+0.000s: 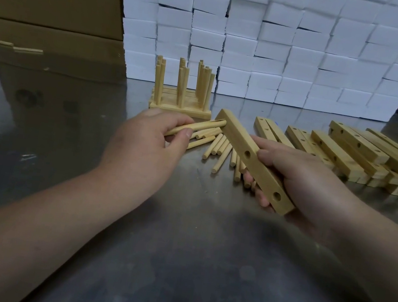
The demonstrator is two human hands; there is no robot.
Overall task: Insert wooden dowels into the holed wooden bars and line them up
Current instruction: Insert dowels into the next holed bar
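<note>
Left hand (147, 140): pinching dowel (196, 127), tip just beside bar's far end.
Right hand (301, 181): wrapped round bar (262, 168), held above surface (177, 251).
Bar axis: far-left to near-right; holed face turned toward left hand.

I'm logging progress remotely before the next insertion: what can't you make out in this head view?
All head view:
1. Whether the dowel in the left hand has entered the bar: its tip meets the bar's far end, too small to tell.
2. The right hand fingers beneath the bar: mostly hidden by it.
3. How many finished bars: the front one hides the rest.
4. The size of the bar pile: cut off by the right edge.
</note>
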